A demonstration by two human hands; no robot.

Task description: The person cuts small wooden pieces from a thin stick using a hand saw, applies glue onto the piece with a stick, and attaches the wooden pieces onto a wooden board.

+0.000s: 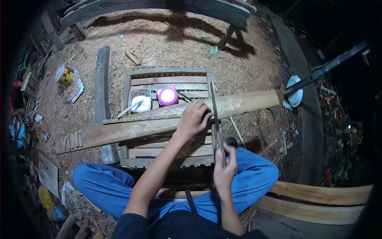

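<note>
Nearest me, my right hand (225, 165) is closed round the near end of a long, narrow blade (215, 105). The blade runs away along the right edge of the slatted table (171, 161), across the pale board (250, 102). My left hand (193, 119) rests on the wood just left of it, fingers bent; I cannot tell if they pinch anything. I'd keep that palm weighted and the fingertips out of the blade's line, moving it in smooth strokes, since the board overhangs the right edge and could tip or chatter. The lettered plank (95, 136) juts past the left edge. Toward the far left corner sit an open tub (146, 104) and a pink container (167, 96); beyond the far edge stands a bench (159, 15).
</note>
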